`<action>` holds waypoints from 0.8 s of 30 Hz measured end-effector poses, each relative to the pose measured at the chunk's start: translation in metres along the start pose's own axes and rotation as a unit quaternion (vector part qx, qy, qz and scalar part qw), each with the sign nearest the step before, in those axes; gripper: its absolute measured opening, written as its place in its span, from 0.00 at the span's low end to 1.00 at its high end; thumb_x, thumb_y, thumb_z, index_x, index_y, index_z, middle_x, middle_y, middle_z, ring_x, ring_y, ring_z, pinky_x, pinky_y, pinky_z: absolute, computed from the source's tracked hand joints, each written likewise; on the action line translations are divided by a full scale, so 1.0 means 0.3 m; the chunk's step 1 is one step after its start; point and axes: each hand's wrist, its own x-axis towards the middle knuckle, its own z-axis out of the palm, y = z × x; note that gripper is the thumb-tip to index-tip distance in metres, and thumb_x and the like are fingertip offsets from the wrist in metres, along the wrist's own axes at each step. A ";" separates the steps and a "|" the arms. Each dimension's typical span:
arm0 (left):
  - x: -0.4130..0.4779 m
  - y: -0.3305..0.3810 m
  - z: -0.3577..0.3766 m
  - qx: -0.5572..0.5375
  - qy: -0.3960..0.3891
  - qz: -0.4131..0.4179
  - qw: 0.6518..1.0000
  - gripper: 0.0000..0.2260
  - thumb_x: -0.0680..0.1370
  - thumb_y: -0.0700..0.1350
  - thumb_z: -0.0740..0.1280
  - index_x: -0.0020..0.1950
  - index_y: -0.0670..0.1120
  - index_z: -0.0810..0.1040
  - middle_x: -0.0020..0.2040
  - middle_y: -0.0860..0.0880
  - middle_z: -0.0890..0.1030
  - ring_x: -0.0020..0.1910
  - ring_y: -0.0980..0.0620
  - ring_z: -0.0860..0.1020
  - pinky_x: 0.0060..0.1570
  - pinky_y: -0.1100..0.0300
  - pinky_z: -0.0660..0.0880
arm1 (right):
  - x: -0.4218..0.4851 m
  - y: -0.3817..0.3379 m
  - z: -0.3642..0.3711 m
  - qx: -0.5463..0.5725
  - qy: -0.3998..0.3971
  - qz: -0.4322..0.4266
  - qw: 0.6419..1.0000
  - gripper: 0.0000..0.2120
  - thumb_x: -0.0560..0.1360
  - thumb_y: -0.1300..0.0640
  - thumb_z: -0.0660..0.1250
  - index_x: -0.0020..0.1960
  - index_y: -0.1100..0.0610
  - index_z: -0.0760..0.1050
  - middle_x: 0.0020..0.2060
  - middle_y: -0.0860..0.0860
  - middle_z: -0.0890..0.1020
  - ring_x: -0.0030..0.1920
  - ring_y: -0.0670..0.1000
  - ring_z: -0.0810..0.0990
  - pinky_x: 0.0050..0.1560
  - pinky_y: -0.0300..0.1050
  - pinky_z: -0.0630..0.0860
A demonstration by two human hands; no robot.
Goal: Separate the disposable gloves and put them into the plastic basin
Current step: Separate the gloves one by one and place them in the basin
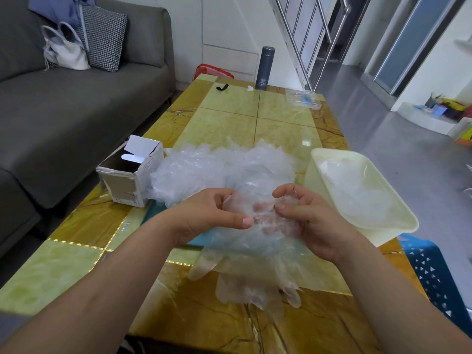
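A bunch of clear disposable gloves (255, 272) hangs between my hands above the near part of the table, fingers pointing down toward me. My left hand (212, 215) pinches its upper edge with thumb and fingers. My right hand (304, 218) grips the same edge from the right, fingers curled into the film. A big loose pile of clear gloves (219, 169) lies on the table just beyond my hands. The cream plastic basin (398, 226) stands at the right table edge with some clear gloves (357, 192) inside.
An open cardboard box (130, 180) sits left of the pile. A grey flask (265, 69), a black clip (222, 86) and a clear packet (302, 98) are at the far end of the yellow table (76, 264). A grey sofa (76, 111) is left, a blue stool (434, 272) right.
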 end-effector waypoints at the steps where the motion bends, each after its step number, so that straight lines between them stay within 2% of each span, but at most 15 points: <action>1: -0.003 0.001 -0.003 -0.018 -0.007 0.005 1.000 0.19 0.73 0.38 0.77 0.63 0.42 0.83 0.59 0.41 0.86 0.61 0.45 0.84 0.62 0.55 0.80 | 0.002 0.002 -0.002 -0.005 0.010 0.001 1.000 0.14 0.73 0.71 0.70 0.55 0.58 0.80 0.60 0.74 0.79 0.51 0.63 0.82 0.53 0.59 0.82; 3: -0.008 -0.001 -0.007 -0.038 0.017 0.011 0.999 0.09 0.76 0.37 0.75 0.56 0.40 0.86 0.53 0.41 0.87 0.53 0.46 0.85 0.54 0.57 0.81 | 0.007 0.005 -0.006 -0.020 0.029 0.003 0.999 0.16 0.77 0.72 0.66 0.62 0.60 0.78 0.58 0.69 0.83 0.52 0.63 0.82 0.51 0.55 0.83; 5: -0.009 -0.003 -0.013 -0.014 0.058 0.021 0.998 0.04 0.78 0.39 0.74 0.51 0.40 0.87 0.46 0.43 0.86 0.47 0.50 0.84 0.49 0.62 0.80 | 0.010 0.008 -0.011 -0.020 0.044 0.013 0.999 0.18 0.79 0.71 0.65 0.67 0.60 0.76 0.56 0.66 0.85 0.56 0.67 0.83 0.45 0.52 0.84; 7: -0.006 -0.004 -0.012 -0.021 0.082 0.023 0.996 0.05 0.79 0.40 0.74 0.51 0.39 0.87 0.46 0.44 0.86 0.46 0.51 0.82 0.48 0.64 0.79 | 0.008 0.007 -0.012 -0.015 0.047 0.038 0.998 0.17 0.79 0.67 0.67 0.67 0.60 0.76 0.56 0.65 0.85 0.54 0.66 0.85 0.43 0.53 0.84; 9: -0.003 0.000 -0.010 -0.032 0.100 0.030 0.994 0.07 0.77 0.44 0.75 0.51 0.42 0.88 0.47 0.43 0.86 0.46 0.50 0.80 0.49 0.63 0.78 | 0.003 0.005 -0.010 -0.049 0.034 0.072 0.996 0.16 0.78 0.61 0.69 0.65 0.64 0.78 0.54 0.64 0.85 0.47 0.61 0.87 0.46 0.55 0.83; 11: -0.001 0.006 -0.013 -0.034 0.115 0.039 0.992 0.09 0.76 0.48 0.75 0.52 0.44 0.88 0.50 0.42 0.87 0.48 0.50 0.79 0.54 0.60 0.76 | 0.000 0.010 -0.009 -0.085 0.026 0.100 0.991 0.15 0.77 0.57 0.71 0.58 0.67 0.80 0.49 0.63 0.87 0.44 0.57 0.86 0.48 0.53 0.82; 13: -0.003 0.016 -0.017 -0.050 0.131 0.043 0.989 0.09 0.77 0.48 0.73 0.53 0.45 0.88 0.52 0.44 0.87 0.51 0.51 0.81 0.58 0.58 0.77 | 0.000 0.016 -0.006 -0.092 0.038 0.107 0.989 0.09 0.77 0.56 0.72 0.49 0.64 0.82 0.42 0.60 0.85 0.39 0.54 0.85 0.44 0.49 0.81; 15: -0.011 0.020 -0.026 -0.081 0.126 0.028 0.988 0.15 0.77 0.51 0.72 0.57 0.42 0.86 0.54 0.41 0.86 0.52 0.47 0.83 0.60 0.53 0.79 | 0.001 0.020 -0.005 -0.102 0.060 0.096 0.988 0.08 0.79 0.56 0.71 0.46 0.60 0.82 0.38 0.58 0.82 0.35 0.52 0.83 0.45 0.51 0.79; 17: -0.023 0.018 -0.020 -0.132 0.084 -0.005 0.988 0.21 0.76 0.50 0.73 0.61 0.35 0.81 0.54 0.35 0.84 0.53 0.39 0.84 0.59 0.43 0.79 | -0.003 0.017 0.000 -0.091 0.079 0.073 0.990 0.06 0.82 0.58 0.68 0.51 0.60 0.82 0.40 0.59 0.84 0.35 0.53 0.83 0.46 0.55 0.79; 19: -0.029 0.020 -0.003 -0.136 0.047 -0.017 0.989 0.17 0.75 0.44 0.72 0.59 0.35 0.81 0.52 0.33 0.84 0.50 0.36 0.85 0.53 0.42 0.80 | -0.014 0.005 0.007 -0.065 0.084 0.052 0.993 0.08 0.82 0.64 0.65 0.57 0.61 0.81 0.44 0.62 0.85 0.35 0.54 0.83 0.41 0.51 0.82; 21: -0.028 0.034 0.022 -0.132 0.035 -0.009 0.991 0.11 0.75 0.41 0.72 0.55 0.37 0.83 0.47 0.36 0.84 0.42 0.39 0.84 0.43 0.48 0.80 | -0.035 -0.019 0.005 -0.044 0.082 0.040 0.995 0.11 0.82 0.67 0.64 0.61 0.62 0.81 0.44 0.61 0.84 0.36 0.53 0.83 0.35 0.47 0.81; 24: -0.021 0.066 0.051 -0.138 0.044 0.013 0.989 0.11 0.77 0.41 0.71 0.56 0.34 0.82 0.41 0.40 0.83 0.36 0.43 0.82 0.37 0.54 0.77 | -0.077 -0.061 -0.011 -0.065 0.069 0.048 0.994 0.09 0.81 0.59 0.68 0.58 0.61 0.83 0.46 0.60 0.86 0.42 0.55 0.85 0.40 0.48 0.83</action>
